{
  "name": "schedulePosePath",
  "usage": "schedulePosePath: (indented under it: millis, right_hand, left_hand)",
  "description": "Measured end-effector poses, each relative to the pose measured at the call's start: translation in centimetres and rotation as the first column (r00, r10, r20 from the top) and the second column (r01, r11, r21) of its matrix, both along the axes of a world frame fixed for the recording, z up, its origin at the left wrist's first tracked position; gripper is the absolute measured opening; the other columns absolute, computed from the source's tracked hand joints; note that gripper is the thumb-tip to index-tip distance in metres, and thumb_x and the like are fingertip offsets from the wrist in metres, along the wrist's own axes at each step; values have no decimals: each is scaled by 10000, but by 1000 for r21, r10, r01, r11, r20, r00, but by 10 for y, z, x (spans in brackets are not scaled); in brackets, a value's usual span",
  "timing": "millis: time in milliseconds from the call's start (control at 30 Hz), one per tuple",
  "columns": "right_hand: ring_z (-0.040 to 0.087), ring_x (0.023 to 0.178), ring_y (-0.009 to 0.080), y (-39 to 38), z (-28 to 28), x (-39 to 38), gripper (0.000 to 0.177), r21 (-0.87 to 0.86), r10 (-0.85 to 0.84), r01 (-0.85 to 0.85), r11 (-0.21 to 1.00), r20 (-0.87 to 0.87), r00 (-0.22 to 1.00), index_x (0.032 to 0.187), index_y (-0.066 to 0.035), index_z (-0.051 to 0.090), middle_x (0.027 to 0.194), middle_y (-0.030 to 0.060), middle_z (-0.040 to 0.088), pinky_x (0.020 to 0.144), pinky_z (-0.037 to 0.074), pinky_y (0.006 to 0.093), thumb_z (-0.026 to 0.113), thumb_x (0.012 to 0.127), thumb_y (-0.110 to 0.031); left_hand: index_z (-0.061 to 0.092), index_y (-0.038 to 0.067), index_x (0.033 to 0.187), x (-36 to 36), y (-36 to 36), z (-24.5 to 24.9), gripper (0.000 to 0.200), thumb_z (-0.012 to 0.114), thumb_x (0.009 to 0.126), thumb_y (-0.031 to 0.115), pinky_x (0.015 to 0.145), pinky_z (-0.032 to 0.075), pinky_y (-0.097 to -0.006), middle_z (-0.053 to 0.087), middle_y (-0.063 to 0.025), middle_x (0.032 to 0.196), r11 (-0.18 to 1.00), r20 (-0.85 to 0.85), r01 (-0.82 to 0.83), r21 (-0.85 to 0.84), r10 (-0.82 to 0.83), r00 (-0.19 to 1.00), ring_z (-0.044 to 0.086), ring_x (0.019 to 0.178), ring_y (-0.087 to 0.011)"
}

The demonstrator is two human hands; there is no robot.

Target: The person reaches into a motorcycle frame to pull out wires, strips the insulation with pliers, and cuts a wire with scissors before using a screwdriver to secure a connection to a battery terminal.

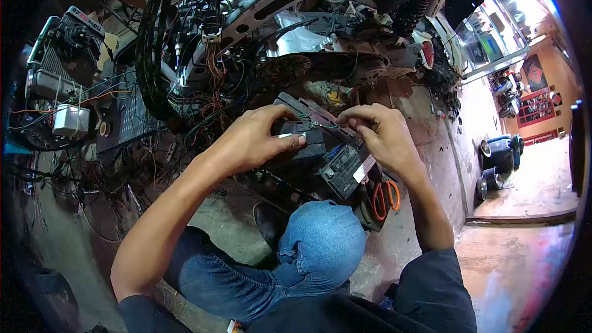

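My left hand [256, 135] curls round a black box-shaped part [311, 148], thumb on its near edge and fingertips at its far side. A thin green wire [327, 126] runs from there toward my right hand [385, 132]. The thumb and forefinger of that hand are pinched together at the wire's end; the exact grip is too small to make out. Just below both hands lies a black battery [344, 171] with a white label. Scissors with orange-red handles [378, 202] rest beside the battery, close to my right forearm.
A stripped motorcycle frame [271, 6] with engine parts stands ahead. Loose wiring [213, 80] hangs at its left. A radiator [61, 68] and a silvery box [71, 120] sit far left. My denim-covered knee [324, 234] is below the hands. A doorway opens at the right.
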State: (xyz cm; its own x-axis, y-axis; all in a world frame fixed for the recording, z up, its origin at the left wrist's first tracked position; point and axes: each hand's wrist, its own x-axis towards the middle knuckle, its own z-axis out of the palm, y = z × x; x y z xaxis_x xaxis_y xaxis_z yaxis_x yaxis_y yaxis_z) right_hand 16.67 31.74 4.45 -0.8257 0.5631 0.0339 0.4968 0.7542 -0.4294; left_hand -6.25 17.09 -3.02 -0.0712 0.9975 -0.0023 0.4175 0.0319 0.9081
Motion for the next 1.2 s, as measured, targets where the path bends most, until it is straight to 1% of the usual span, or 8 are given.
schedulePosePath:
  millis: [333, 433, 533, 633, 667, 800, 1100, 1200]
  right_hand:
    - [666, 909, 355, 3, -2, 2, 299, -5, 37, -37, 999, -19, 999, 1074, -90, 775, 975, 178, 739, 852, 521, 438, 634, 831, 13]
    - [651, 912, 360, 7, -6, 1, 304, 8, 23, -23, 1000, 16, 1000, 1076, -90, 773, 968, 176, 733, 856, 514, 445, 629, 829, 15]
    - [652, 928, 278, 6, -3, -4, 265, -5, 93, -93, 996, 6, 996, 1054, -54, 770, 995, 118, 757, 873, 519, 383, 643, 834, 18]
    - [638, 946, 291, 6, -6, -6, 227, 35, 171, -172, 984, 28, 985, 1050, -56, 770, 986, 116, 742, 876, 509, 390, 669, 851, -20]
    - [629, 991, 353, 4, -7, -6, 171, 1, 186, -186, 982, -9, 982, 1001, -45, 762, 972, 155, 711, 907, 498, 445, 686, 852, -80]
    - [624, 989, 357, 4, -5, -10, 185, -38, 208, -207, 978, 33, 978, 976, -44, 760, 942, 158, 705, 905, 492, 456, 755, 848, -178]
    - [601, 989, 363, 10, -8, -11, 262, 79, 163, -165, 983, 39, 986, 1025, -30, 744, 971, 167, 646, 894, 481, 465, 769, 850, -223]
    - [598, 994, 366, 11, -12, -10, 272, 38, 170, -170, 985, 23, 985, 1030, -31, 742, 981, 167, 635, 892, 482, 464, 773, 849, -230]
  left_hand:
    - [604, 5, 1353, 1, -1, 2, 592, 786, 888, 322, 1005, 507, -420, 676, -231, 1250, 1000, 43, 1, -19, 0, 999, 662, 1171, -301]
    - [581, 29, 1390, 3, -2, -6, 610, 781, 895, 324, 1046, 494, -431, 635, -216, 1310, 993, 38, -49, 108, 45, 998, 624, 1236, -325]
    - [593, 34, 1380, 2, -1, -5, 587, 771, 904, 326, 1072, 487, -440, 610, -211, 1356, 990, -29, 31, 137, -27, 999, 601, 1270, -339]
    - [602, 28, 1379, 1, 2, -5, 581, 766, 906, 323, 1072, 488, -439, 613, -209, 1362, 986, -74, 60, 154, -49, 996, 605, 1265, -357]
    - [605, 26, 1381, 0, 2, -5, 582, 765, 906, 323, 1075, 485, -439, 614, -210, 1365, 987, -68, 62, 145, -53, 996, 607, 1265, -356]
    - [608, 17, 1390, -1, 2, -1, 588, 761, 909, 319, 1089, 473, -436, 623, -219, 1374, 991, -27, 73, 108, -71, 997, 612, 1271, -351]
    - [600, 16, 1408, -1, 2, 0, 607, 764, 905, 314, 1088, 466, -418, 646, -241, 1364, 996, -1, 71, 53, -71, 997, 630, 1269, -328]
    - [602, 19, 1409, -2, 3, 2, 604, 761, 909, 318, 1068, 479, -416, 656, -240, 1348, 997, -2, 74, 28, -74, 997, 646, 1247, -317]
